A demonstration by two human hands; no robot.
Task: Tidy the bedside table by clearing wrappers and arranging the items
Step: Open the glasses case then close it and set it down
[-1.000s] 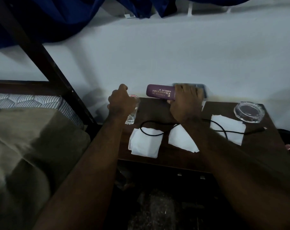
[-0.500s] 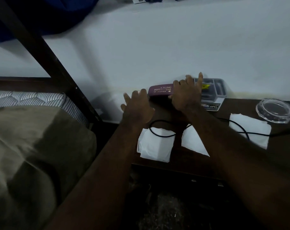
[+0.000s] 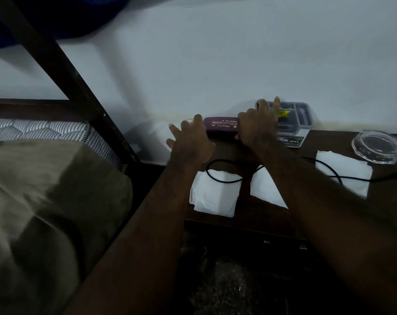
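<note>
Cable across napkins, ashtray aside

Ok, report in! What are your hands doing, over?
Left hand open, flat by purple case. Right hand on its other end. Black cable draped over tissues.

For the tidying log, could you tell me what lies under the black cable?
The black cable crosses two white napkins on the dark table. Its middle stretch is hidden under the right forearm.
</note>
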